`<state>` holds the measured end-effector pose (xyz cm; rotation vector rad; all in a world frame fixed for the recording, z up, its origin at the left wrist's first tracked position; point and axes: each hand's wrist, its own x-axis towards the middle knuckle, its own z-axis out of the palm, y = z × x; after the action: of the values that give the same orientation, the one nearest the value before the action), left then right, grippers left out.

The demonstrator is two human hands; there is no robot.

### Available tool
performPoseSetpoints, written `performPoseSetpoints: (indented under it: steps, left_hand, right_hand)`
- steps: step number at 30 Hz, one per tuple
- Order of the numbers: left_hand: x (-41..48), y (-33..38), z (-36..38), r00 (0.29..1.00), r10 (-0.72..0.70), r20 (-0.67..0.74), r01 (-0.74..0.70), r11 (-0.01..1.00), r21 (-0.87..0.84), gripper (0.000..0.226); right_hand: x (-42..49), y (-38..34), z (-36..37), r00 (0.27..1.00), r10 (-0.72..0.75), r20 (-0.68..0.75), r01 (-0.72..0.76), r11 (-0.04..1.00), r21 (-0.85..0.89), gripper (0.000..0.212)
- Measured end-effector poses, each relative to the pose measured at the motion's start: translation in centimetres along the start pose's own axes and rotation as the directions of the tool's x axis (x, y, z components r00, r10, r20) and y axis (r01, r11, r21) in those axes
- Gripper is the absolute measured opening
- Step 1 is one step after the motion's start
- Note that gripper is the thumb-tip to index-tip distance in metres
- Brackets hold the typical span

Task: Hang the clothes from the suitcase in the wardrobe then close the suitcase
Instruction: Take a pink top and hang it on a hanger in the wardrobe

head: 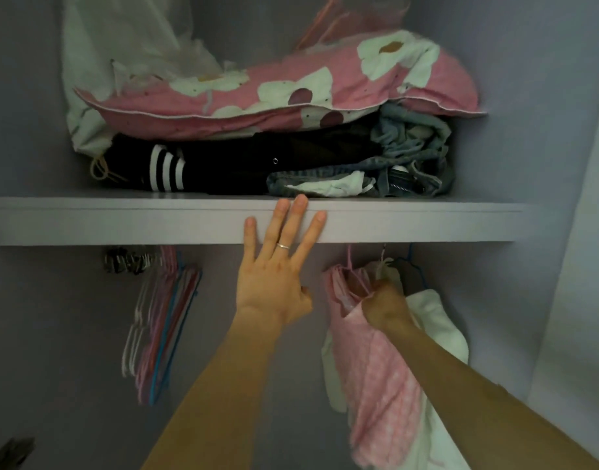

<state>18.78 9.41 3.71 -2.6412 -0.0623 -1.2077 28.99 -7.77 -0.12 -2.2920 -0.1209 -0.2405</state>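
Observation:
I look into a wardrobe. My left hand (274, 266) lies flat with straight fingers against the front edge of the shelf (427, 222). My right hand (386, 308) grips the top of a pink dotted garment (382, 374) where it hangs from a hanger hook under the shelf. A white garment (440, 327) hangs right behind it, and a dark one on a blue hanger (411, 273) beside that. The rail itself is hidden by the shelf. The suitcase is out of sight.
Several bare hangers (159, 317), pink, white and blue, hang at the left under the shelf. On the shelf lie a pink flowered pillow (291, 93), black striped clothes (165, 167) and jeans (410, 164). Wardrobe walls close in both sides.

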Motion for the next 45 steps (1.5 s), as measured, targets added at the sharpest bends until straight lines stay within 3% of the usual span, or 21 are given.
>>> performPoseSetpoints:
  steps: [5,11,17,20,23,27,29,37,41,45]
  left_hand:
    - [0.0,0.6,-4.6,0.959,-0.017,0.283,0.034,0.998,-0.054,0.120]
    - [1.2,1.2,-10.7,0.836,0.001,0.548,0.076,0.990,-0.118,0.103]
    - [-3.5,5.0,-15.2,0.775,0.087,0.626,0.206,0.901,-0.381,0.066]
    - [-8.1,8.1,-15.6,0.751,0.206,0.627,0.180,0.849,-0.496,0.058]
    - [-13.1,12.9,-15.8,0.683,0.332,0.651,0.131,0.821,-0.556,0.049]
    - [-19.3,20.4,-16.3,0.497,0.499,0.710,0.059,0.797,-0.601,0.042]
    - [-22.3,24.4,-17.0,0.422,0.580,0.697,-0.003,0.769,-0.639,0.040]
    - [-28.7,39.9,-20.4,0.143,0.767,0.626,-0.008,0.634,-0.774,0.037]
    - [-29.7,48.7,-22.2,0.047,0.789,0.613,-0.025,0.614,-0.789,0.038]
    - [-29.8,56.9,-23.5,0.011,0.805,0.594,-0.009,0.594,-0.805,0.040]
  right_hand:
    - [-3.5,-1.0,-3.9,0.991,0.083,0.100,-0.064,0.981,-0.186,0.040]
    - [-8.7,-1.8,-9.9,0.978,-0.022,0.208,0.073,0.968,-0.241,0.040]
    - [-20.2,-1.8,-17.9,0.965,-0.148,0.215,0.200,0.949,-0.245,0.041]
    - [-25.5,1.7,-19.4,0.965,-0.138,0.223,0.200,0.938,-0.283,0.039]
    - [-31.3,6.8,-20.3,0.964,-0.061,0.259,0.139,0.945,-0.294,0.040]
    - [-38.6,14.9,-21.2,0.940,0.102,0.326,-0.001,0.955,-0.297,0.040]
    - [-42.3,18.9,-22.1,0.915,0.199,0.352,-0.089,0.948,-0.304,0.038]
    - [-52.4,34.0,-30.5,0.789,0.513,0.338,-0.414,0.851,-0.324,0.033]
    - [-55.1,40.8,-36.5,0.750,0.585,0.310,-0.472,0.801,-0.369,0.031]
    - [-57.0,46.3,-42.6,0.691,0.664,0.285,-0.544,0.738,-0.398,0.036]
